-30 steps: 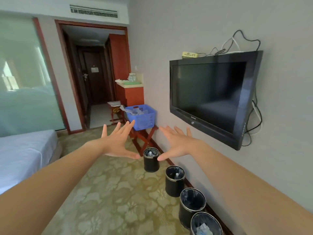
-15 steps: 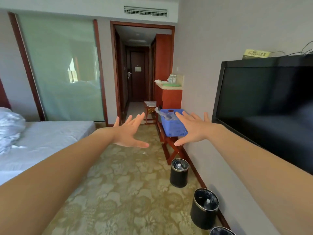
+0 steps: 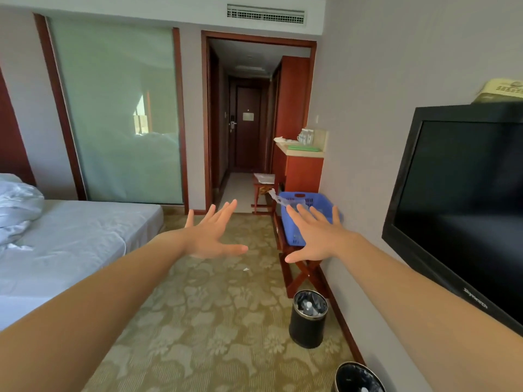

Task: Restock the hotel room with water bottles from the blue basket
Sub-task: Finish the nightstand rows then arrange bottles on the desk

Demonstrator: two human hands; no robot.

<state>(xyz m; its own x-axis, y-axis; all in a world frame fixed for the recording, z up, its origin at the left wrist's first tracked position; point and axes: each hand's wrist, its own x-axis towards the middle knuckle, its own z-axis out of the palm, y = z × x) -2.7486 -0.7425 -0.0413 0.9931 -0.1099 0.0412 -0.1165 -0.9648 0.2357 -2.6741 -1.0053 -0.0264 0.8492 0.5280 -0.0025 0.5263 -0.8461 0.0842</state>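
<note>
Patterned beige carpet [image 3: 198, 321] runs up the middle toward a dark corridor. A bed [image 3: 70, 244] fills the left and a wall-mounted television [image 3: 467, 207] the right. The blue basket [image 3: 319, 200] sits on a wooden folding stand [image 3: 300, 275] right of centre, partly hidden behind the right hand [image 3: 317, 239]. That hand and the left hand [image 3: 210, 236] are empty, fingers spread wide. Black waste bins [image 3: 308, 318] line the wall at lower right.

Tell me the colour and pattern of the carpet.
The carpet is olive-gold with a paler floral pattern, seen best in the head view, the only one.
</note>
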